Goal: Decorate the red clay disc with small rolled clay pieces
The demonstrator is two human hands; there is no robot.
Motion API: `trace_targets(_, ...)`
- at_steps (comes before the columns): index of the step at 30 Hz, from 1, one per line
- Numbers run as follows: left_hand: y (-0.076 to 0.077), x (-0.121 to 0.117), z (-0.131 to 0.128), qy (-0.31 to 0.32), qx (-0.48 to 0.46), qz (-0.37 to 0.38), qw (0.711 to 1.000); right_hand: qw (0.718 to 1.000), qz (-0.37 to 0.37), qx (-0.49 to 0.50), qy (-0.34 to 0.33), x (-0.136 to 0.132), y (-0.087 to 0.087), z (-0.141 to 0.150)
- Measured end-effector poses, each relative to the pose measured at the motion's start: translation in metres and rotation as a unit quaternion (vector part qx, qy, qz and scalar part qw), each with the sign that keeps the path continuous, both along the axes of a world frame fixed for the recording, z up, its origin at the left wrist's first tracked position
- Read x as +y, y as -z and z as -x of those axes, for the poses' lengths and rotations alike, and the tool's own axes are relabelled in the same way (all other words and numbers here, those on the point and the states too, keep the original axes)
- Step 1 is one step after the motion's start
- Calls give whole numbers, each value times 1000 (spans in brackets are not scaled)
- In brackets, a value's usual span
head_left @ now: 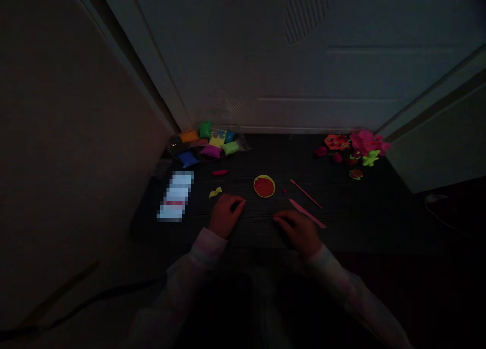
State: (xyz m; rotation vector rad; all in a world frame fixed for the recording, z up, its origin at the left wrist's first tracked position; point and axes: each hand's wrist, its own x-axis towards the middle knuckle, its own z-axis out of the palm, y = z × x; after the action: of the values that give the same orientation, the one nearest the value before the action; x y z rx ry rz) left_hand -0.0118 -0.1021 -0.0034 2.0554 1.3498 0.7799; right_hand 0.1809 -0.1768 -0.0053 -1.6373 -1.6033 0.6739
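Note:
My left hand (224, 216) rests at the front of the dark table with thumb and forefinger pinched together; whatever is between them is too small to make out. To the right, my right hand (301, 232) is also closed in a pinch, its contents unclear in the dim light. Between and beyond both hands lies a round red clay disc (264, 187) with a yellow rim. A twisted yellow clay piece (215, 192) is just past my left hand, and a pink-red clay lump (219, 172) lies farther back. Near my right hand are a pink clay knife (307, 213), a thin pink stick tool (306, 194) and a tiny red bit (284, 191).
A lit phone-like screen (175, 196) lies on the left of the table (243, 159). Bagged clay packs (211, 151) in several colours sit at the back left. Pink and red flower-like shapes (367, 143) stand at the back right. A white panelled door (235, 50) rises behind.

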Motion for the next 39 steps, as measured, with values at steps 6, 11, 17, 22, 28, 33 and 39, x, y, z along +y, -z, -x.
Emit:
trace_targets(6,1,0,1,9,11,-17,1000,1000,-15,-23,-2,-1,2,0)
trace_targets(11,2,0,1,13,18,-25,999,999,-28,-36,-5,-1,1,0)
trace_targets(17,2,0,1,14,22,-28,999,998,-34,-46,-10,-2,-1,1)
trace_targets(22,2,-1,1,13,23,-30,999,998,-34,-51,0,-3,-2,3)
trace_targets(28,2,-1,1,12,23,-31,999,998,-43,-51,-10,-2,1,2)
trace_targets(33,3,-1,1,13,20,-32,999,997,-52,-49,-23,-2,1,2)
trace_targets(39,3,-1,1,14,20,-33,999,996,-61,-55,-28,-2,-1,1)
